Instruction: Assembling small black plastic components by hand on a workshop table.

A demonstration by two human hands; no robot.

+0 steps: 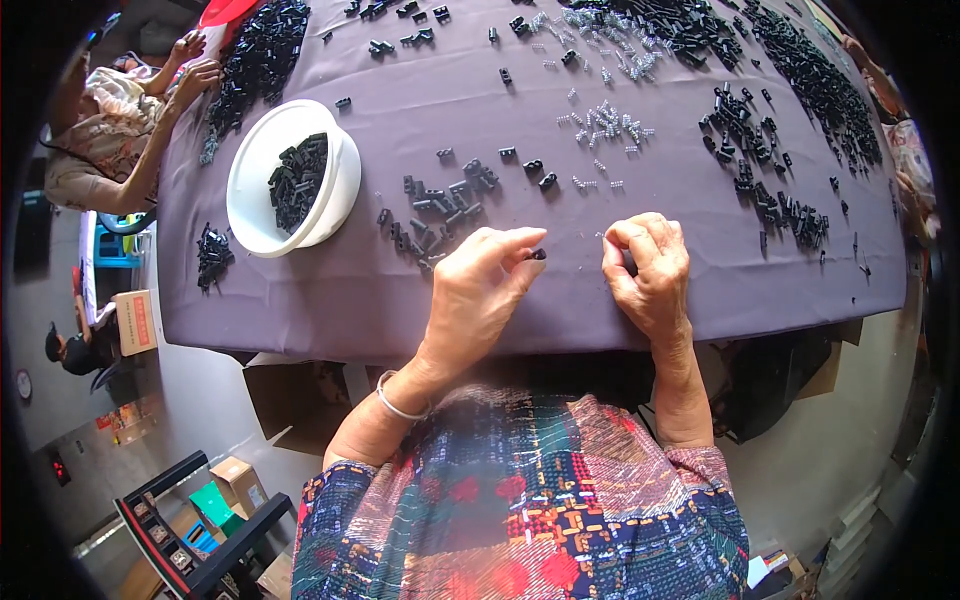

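Near the table's front edge, my left hand (470, 290) pinches a small black plastic piece (538, 254) between thumb and fingertips. To its right, my right hand (652, 272) is closed with its fingers curled in; something dark shows in its grip, too hidden to name. Just beyond my left hand lies a loose group of dark plastic pieces (430, 203). Several black pieces (533, 166) lie a little farther off. Small metal springs (612, 126) are scattered beyond my right hand.
A white bowl (347, 185) of black pieces stands tilted at left, beside a small heap (213, 257). More black pieces (790, 215) spread along the right. A purple-grey cloth (290, 315) covers the table. Another person (125, 150) works at the left edge, and someone's arm (875, 75) shows at right.
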